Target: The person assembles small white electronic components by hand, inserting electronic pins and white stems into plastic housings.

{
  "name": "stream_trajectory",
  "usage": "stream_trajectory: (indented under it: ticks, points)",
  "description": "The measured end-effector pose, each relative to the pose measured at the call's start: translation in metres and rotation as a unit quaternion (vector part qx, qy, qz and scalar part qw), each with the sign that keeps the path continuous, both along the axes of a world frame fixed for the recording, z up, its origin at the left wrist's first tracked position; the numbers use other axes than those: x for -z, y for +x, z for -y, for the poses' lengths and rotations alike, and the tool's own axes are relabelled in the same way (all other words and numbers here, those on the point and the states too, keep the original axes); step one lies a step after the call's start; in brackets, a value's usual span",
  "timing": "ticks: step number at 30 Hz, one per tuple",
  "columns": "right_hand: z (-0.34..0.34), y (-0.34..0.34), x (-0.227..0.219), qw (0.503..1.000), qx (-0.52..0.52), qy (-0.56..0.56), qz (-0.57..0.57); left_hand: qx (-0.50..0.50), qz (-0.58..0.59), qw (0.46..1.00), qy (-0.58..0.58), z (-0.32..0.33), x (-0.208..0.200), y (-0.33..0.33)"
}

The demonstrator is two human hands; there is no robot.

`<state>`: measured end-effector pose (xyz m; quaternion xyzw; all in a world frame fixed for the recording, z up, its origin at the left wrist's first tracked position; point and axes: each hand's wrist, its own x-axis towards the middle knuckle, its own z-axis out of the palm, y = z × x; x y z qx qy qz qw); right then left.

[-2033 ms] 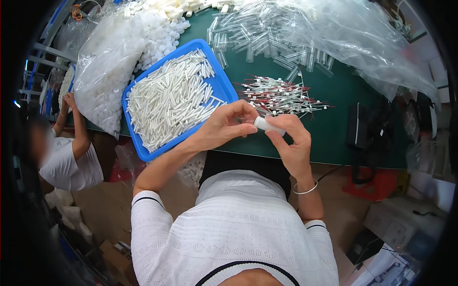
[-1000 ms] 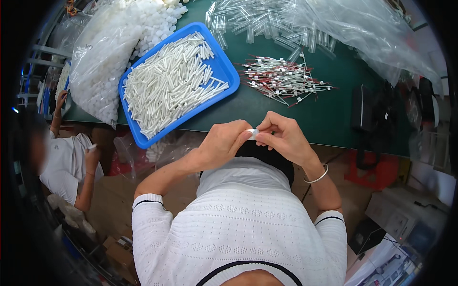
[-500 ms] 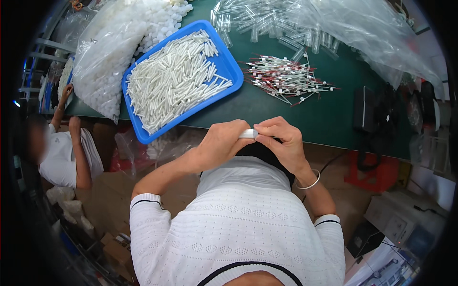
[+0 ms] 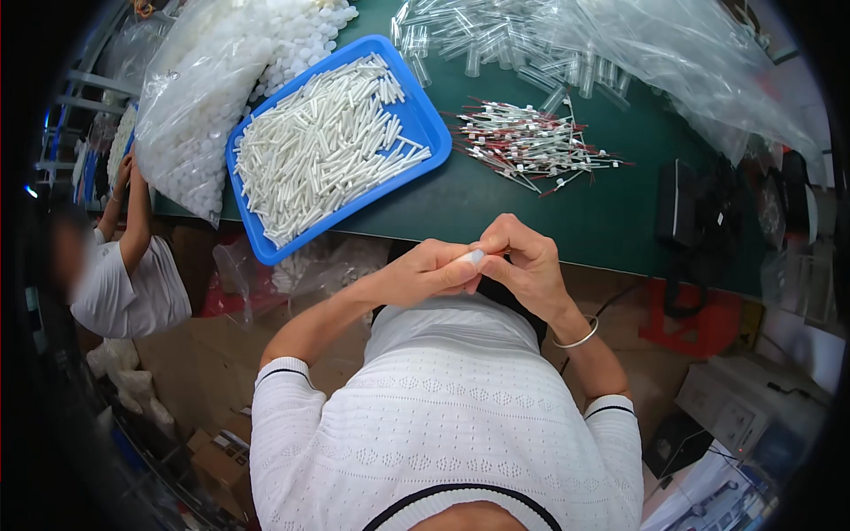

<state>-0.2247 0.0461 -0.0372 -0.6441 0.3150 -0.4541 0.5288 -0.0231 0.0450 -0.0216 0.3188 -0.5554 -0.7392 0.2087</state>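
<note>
White piece, one, centre of frame: gripped in the left hand, at its fingertips; right hand equally near, fingers bent against the piece's right side, hold unclear; long axis hidden.

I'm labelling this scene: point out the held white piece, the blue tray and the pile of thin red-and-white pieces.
White piece (image 4: 475,257), head view: its exposed part.
Blue tray (image 4: 413,116), head view: bare floor toward the right.
Pile of thin pieces (image 4: 524,139), head view: its middle.
</note>
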Motion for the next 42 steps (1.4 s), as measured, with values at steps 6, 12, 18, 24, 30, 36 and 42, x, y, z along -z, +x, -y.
stream_trajectory:
  ticks: [6,12,18,24,30,36,42]
  points:
    - [0.003,-0.001,0.004,0.994,0.052,0.092,-0.021,0.041,-0.363,0.846,0.388,-0.002,0.040,-0.012]
    - [-0.019,0.006,-0.001,0.957,0.102,-0.210,-0.171,-0.091,-0.355,0.870,0.328,-0.018,0.036,-0.034]
    - [-0.022,0.005,0.004,0.950,0.115,-0.224,-0.183,-0.103,-0.366,0.858,0.345,-0.029,0.037,-0.042]
    - [-0.016,0.005,-0.013,0.965,0.032,-0.181,-0.185,-0.184,-0.286,0.891,0.300,-0.044,0.042,-0.009]
    - [0.043,-0.081,0.004,0.880,0.196,-0.248,-0.354,-0.312,0.130,0.919,0.203,-0.089,0.071,0.120]
    - [0.046,-0.081,0.009,0.861,0.196,-0.246,-0.400,-0.219,0.470,0.855,0.018,-0.128,0.132,0.178]
    - [0.037,-0.078,0.000,0.877,0.179,-0.164,-0.415,-0.045,0.356,0.933,-0.028,-0.026,-0.011,0.116]
